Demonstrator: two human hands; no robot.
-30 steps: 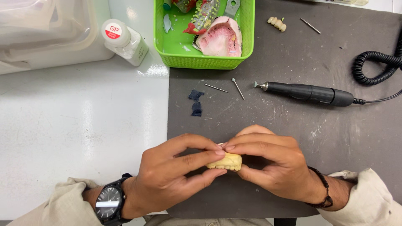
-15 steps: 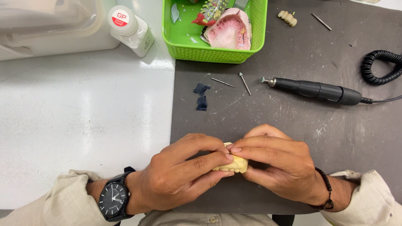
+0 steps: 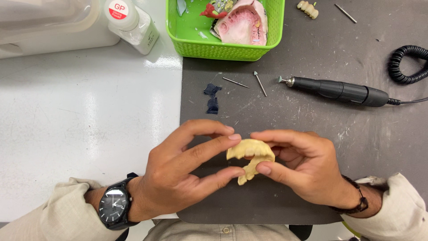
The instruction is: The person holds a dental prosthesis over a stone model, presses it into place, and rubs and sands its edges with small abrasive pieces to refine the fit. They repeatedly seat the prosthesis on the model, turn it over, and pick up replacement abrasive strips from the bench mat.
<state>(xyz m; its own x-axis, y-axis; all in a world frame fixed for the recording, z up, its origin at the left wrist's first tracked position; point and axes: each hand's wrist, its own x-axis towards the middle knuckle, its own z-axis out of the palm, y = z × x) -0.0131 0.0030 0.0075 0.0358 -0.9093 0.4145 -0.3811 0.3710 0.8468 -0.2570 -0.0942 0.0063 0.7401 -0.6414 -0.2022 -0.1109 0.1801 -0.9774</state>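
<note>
While a white bottle (image 3: 132,24) with a round red-and-white label lies at top left, both hands pinch a cream tooth model (image 3: 249,156) above the dark mat (image 3: 312,116), left hand (image 3: 187,174) and right hand (image 3: 298,165) clamped on it, its arch seemingly opening downward. The green basket (image 3: 196,42) holds a pink denture cast (image 3: 243,24).

Left hand (image 3: 187,172) and right hand (image 3: 298,165) side by side, fingertips meeting, both pinching closed.

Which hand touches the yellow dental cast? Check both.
Touching, both. The head view shows the left hand pinching the yellow dental cast with its fingertips, and the right hand gripping its other side.
</note>
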